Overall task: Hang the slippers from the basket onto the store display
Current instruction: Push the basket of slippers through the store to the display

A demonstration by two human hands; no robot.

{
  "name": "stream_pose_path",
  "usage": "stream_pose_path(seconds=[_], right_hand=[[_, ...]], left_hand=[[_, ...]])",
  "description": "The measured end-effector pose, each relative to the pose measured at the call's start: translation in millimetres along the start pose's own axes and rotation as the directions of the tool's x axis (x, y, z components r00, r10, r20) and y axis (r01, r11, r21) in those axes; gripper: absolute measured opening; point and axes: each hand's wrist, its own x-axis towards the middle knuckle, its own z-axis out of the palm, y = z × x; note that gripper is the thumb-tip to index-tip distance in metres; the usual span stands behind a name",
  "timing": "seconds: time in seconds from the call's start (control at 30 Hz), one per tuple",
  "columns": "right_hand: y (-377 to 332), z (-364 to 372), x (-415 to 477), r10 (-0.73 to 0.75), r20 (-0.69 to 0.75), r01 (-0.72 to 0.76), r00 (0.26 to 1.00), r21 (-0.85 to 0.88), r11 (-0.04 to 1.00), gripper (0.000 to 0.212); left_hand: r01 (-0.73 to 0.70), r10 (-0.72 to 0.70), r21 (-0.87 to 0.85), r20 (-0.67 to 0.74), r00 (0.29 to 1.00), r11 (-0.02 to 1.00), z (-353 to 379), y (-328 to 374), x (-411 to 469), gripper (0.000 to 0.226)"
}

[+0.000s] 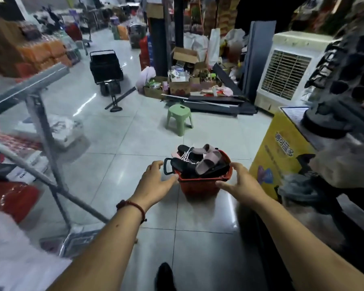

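Glossy tiled floor (118, 143), red plastic basket (200, 186), matt rubbery slippers (206, 164), green plastic stool (179, 118).

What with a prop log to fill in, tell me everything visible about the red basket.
The red basket looks plastic, with latticed walls and a black handle jutting at its left end. It stands upright on the pale tiled floor, heaped with black slippers and pink slippers. The left hand and right hand, fingers spread, meet its rim at either end.
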Motion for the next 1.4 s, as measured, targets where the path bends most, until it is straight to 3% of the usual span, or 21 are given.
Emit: stream_pose_path(seconds=[0.1, 0.33, 0.47, 0.53, 0.63, 0.77, 0.97, 1.07, 1.2, 1.3, 1.4], right_hand=[[8.5, 13.5, 76.6, 0.085, 0.002, -0.085, 0.996, -0.003, 0.996, 0.081], [20.5, 17.7, 223.5, 0.24, 0.045, -0.241, 0.97, 0.021, 0.97, 0.086], [48.3, 14.1, 309.2, 0.3, 0.068, -0.303, 0.952, 0.039, 0.952, 0.093], [66.3, 11.8, 357.0, 0.319, 0.086, -0.324, 0.944, 0.056, 0.944, 0.09], [94.3, 9.8, 433.7, 0.345, 0.15, -0.358, 0.926, 0.067, 0.931, 0.082], [144.6, 20.1, 527.6, 0.399, 0.233, -0.422, 0.887, 0.057, 0.905, 0.083], [236.0, 74.3, 638.7, 0.537, 0.271, -0.561, 0.799, 0.015, 0.828, 0.073], [292.8, 114.5, 678.5, 0.604, 0.237, -0.619, 0.761, -0.017, 0.786, 0.07], [365.5, 172.7, 713.3, 0.703, 0.183, -0.708, 0.687, -0.047, 0.705, 0.053], [408.2, 209.3, 723.8, 0.771, 0.142, -0.77, 0.621, -0.072, 0.634, 0.046], [432.4, 237.1, 732.2, 0.818, 0.133, -0.824, 0.559, -0.017, 0.566, 0.049]], left_hand=[[0.054, -0.051, -0.051, 0.064, 0.997, 0.997, 4.8, -5.7, 84.9, 0.053], [0.157, -0.157, 0.018, 0.19, 0.969, 0.988, 8.6, -13.3, 254.1, 0.051], [0.29, -0.28, -0.019, 0.209, 0.937, 0.957, 43.3, -16.8, 343.3, 0.015], [0.34, -0.323, -0.053, 0.208, 0.923, 0.939, 64.3, -23.0, 388.0, 0.02], [0.44, -0.421, -0.077, 0.188, 0.888, 0.895, 99.6, -35.5, 452.7, 0.058], [0.543, -0.522, -0.123, 0.166, 0.837, 0.831, 151.4, -60.1, 531.3, 0.053], [0.618, -0.606, -0.053, 0.145, 0.782, 0.784, 230.3, -139.9, 626.9, 0.017], [0.656, -0.651, -0.01, 0.112, 0.75, 0.754, 268.4, -196.1, 667.7, 0.038], [0.732, -0.725, -0.036, 0.109, 0.68, 0.681, 313.4, -277.5, 707.9, 0.044], [0.794, -0.772, -0.152, 0.187, 0.608, 0.588, 343.1, -320.7, 725.5, 0.045], [0.83, -0.802, -0.351, 0.27, 0.532, 0.433, 364.8, -350.9, 733.7, 0.04]])
